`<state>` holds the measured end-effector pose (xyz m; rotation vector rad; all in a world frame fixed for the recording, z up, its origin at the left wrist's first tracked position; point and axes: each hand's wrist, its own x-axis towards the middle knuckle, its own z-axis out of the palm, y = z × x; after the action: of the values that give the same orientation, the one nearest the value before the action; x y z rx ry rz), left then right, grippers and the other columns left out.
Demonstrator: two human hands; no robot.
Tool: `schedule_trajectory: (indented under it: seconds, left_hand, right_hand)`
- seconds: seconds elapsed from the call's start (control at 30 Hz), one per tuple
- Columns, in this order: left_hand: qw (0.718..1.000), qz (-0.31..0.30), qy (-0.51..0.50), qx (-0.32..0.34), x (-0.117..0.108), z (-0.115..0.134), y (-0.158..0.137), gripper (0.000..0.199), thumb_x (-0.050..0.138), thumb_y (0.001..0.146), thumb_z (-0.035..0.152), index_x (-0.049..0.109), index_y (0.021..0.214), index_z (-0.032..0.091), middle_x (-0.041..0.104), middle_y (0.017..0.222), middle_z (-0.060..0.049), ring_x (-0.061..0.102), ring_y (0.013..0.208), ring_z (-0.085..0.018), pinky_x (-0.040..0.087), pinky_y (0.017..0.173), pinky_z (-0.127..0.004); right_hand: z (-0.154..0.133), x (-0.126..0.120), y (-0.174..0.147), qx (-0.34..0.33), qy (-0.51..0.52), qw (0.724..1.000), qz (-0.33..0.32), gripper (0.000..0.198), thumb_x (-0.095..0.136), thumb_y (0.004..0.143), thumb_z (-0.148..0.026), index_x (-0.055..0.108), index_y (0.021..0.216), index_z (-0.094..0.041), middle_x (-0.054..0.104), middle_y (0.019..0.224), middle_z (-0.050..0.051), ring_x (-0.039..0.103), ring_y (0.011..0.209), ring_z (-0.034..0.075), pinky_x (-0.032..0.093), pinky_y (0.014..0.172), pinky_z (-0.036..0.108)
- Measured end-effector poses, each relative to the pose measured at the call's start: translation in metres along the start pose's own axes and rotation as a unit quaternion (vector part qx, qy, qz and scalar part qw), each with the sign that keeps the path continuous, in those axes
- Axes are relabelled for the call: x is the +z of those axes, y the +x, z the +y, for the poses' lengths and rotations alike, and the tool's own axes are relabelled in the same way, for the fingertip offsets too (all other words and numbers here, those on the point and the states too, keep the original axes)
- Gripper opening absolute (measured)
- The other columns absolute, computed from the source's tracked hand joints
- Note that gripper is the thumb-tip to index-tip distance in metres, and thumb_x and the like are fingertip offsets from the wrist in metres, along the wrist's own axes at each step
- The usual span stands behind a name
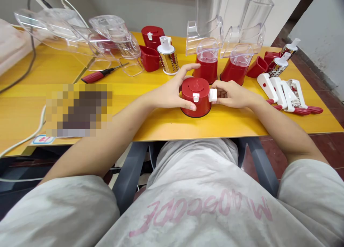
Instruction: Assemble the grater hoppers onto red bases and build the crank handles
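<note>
A red oval suction base [195, 85] of a rotary grater stands upright on the table near its front edge. My left hand [174, 90] curves round its left side, with the thumb in front and a finger reaching behind. On the base's front is a small white catch [196, 97]. From the right side sticks out a white knob [213, 95], pinched between the thumb and fingers of my right hand [229, 94]. Just behind stand two red bases with clear housings, one [205, 66] nearer the middle and one [235, 69] further right.
White crank handles with red grips [288, 94] lie at the right. A grater drum [168, 55], a red container [149, 58] and another red base [152, 35] stand behind. Clear housings [107, 33] and a red screwdriver [98, 75] lie left, near a blurred-out object [82, 109].
</note>
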<state>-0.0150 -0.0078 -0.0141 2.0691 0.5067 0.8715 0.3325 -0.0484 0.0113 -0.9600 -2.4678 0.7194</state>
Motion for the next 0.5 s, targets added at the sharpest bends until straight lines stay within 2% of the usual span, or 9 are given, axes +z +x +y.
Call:
schedule_trajectory:
  seconds: [0.07,0.17,0.27,0.37,0.5]
  left_hand:
    - [1.000,-0.019,0.020,-0.015,-0.005,-0.002,-0.003,0.161,0.124,0.051,0.102,0.064,0.180,0.028,0.083,0.163,-0.023,0.084,0.154,-0.056,0.068,0.138,-0.075]
    - [0.998,-0.040,0.041,-0.013,-0.008,-0.001,-0.005,0.145,0.130,0.048,0.093,0.077,0.165,0.025,0.086,0.162,-0.023,0.084,0.152,-0.055,0.068,0.137,-0.072]
    - [0.999,-0.013,0.049,0.018,-0.005,0.006,-0.004,0.140,0.131,0.046,0.093,0.082,0.158,0.025,0.087,0.162,-0.022,0.084,0.152,-0.053,0.067,0.138,-0.068]
    - [0.997,0.015,0.064,0.047,-0.003,0.015,-0.002,0.144,0.129,0.044,0.096,0.083,0.159,0.024,0.084,0.167,-0.023,0.081,0.158,-0.053,0.062,0.145,-0.067]
    - [0.995,0.008,0.071,0.064,-0.004,0.018,0.000,0.148,0.130,0.049,0.093,0.078,0.169,0.024,0.080,0.175,-0.024,0.077,0.164,-0.054,0.059,0.149,-0.067]
  right_hand:
    - [0.000,-0.001,0.000,-0.010,-0.021,1.000,-0.007,0.067,0.087,0.111,-0.078,0.081,0.140,-0.018,0.093,0.119,0.009,0.078,0.096,0.023,0.050,0.088,0.032]
    - [-0.001,-0.003,-0.001,-0.003,-0.038,0.999,-0.026,0.084,0.083,0.108,-0.095,0.082,0.141,-0.018,0.092,0.123,0.012,0.078,0.098,0.024,0.050,0.089,0.033]
    - [-0.001,-0.005,-0.001,-0.004,-0.041,0.999,-0.025,0.094,0.081,0.104,-0.105,0.081,0.140,-0.018,0.092,0.122,0.012,0.077,0.098,0.025,0.050,0.090,0.033]
    - [0.001,-0.006,-0.001,-0.002,-0.038,0.999,-0.018,0.100,0.081,0.100,-0.111,0.079,0.139,-0.019,0.089,0.114,0.010,0.074,0.093,0.024,0.049,0.087,0.034]
    - [0.000,-0.003,-0.002,0.006,-0.009,1.000,-0.012,0.099,0.088,0.090,-0.115,0.073,0.124,-0.023,0.084,0.101,0.005,0.067,0.083,0.020,0.047,0.080,0.033]
